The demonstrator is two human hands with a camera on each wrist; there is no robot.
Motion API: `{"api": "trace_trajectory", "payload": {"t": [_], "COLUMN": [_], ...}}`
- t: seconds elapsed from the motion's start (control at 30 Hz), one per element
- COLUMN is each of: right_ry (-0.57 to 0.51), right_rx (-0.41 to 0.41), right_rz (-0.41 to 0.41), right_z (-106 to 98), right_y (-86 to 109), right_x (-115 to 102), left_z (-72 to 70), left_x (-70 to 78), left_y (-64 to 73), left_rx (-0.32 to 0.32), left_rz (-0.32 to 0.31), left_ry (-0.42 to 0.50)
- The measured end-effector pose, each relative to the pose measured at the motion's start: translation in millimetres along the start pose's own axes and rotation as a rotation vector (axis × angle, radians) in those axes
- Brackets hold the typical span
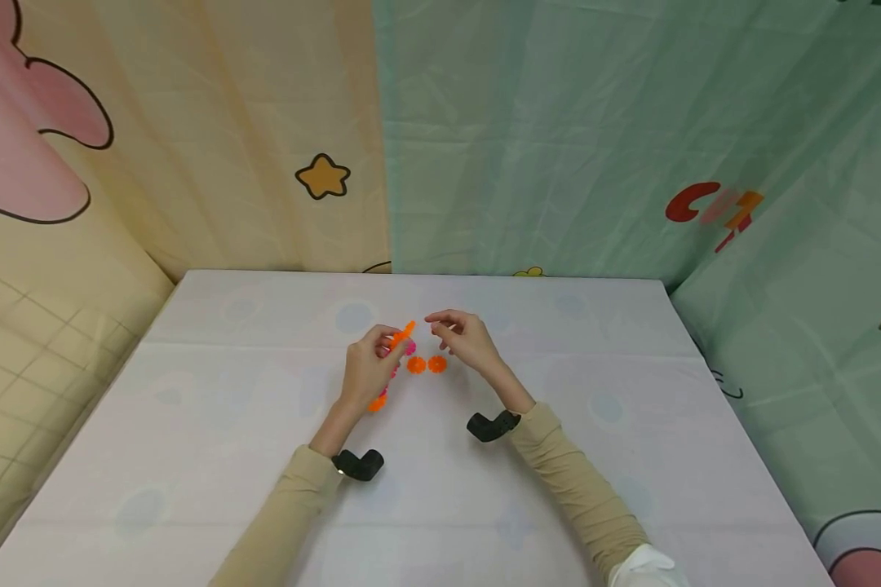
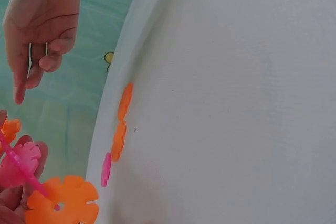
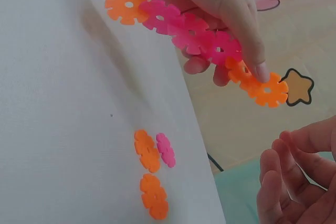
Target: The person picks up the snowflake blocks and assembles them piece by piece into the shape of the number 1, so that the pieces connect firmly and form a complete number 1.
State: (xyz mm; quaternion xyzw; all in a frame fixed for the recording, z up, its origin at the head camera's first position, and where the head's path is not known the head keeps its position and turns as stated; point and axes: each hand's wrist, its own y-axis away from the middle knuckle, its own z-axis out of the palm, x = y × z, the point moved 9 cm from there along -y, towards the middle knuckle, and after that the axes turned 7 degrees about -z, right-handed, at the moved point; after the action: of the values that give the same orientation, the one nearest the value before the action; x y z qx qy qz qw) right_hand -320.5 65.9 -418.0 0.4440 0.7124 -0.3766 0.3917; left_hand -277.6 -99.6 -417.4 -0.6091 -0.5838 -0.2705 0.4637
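Note:
My left hand point(image 1: 367, 368) grips a chain of interlocking flower-shaped plastic discs point(image 3: 192, 33), raised off the table. In the right wrist view, the chain runs from one orange disc through several pink ones to orange discs at the far end, where the left thumb presses. My right hand point(image 1: 467, 339) hovers to the right of the chain, fingers loosely bent and holding nothing. Between the hands, two loose orange discs point(image 3: 147, 150) and a pink disc point(image 3: 165, 150) lie on the table.
A white cloth covers the table point(image 1: 264, 489). Behind it hang a cream curtain point(image 1: 250, 122) and a green curtain point(image 1: 543, 147) with cartoon prints. Both wrists wear black camera mounts point(image 1: 360, 465).

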Motion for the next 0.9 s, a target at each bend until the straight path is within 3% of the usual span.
{"api": "trace_trajectory", "payload": {"t": [0.47, 0.67, 0.9], "right_ry": [0.132, 0.187, 0.247], "right_rx": [-0.010, -0.017, -0.043], "right_rz": [0.038, 0.067, 0.045], "right_z": [9, 13, 21], "right_y": [-12.6, -19.9, -29.5], "right_x": [15, 20, 27], "left_z": [-3.6, -6.2, -8.2], "left_x": [-12.9, -15.4, -16.5], "left_y": [-2.1, -2.9, -3.3], "left_rx": [-0.093, -0.099, -0.094], "left_rz": [-0.128, -0.147, -0.153], "left_ry": [0.008, 0.007, 0.003]}}
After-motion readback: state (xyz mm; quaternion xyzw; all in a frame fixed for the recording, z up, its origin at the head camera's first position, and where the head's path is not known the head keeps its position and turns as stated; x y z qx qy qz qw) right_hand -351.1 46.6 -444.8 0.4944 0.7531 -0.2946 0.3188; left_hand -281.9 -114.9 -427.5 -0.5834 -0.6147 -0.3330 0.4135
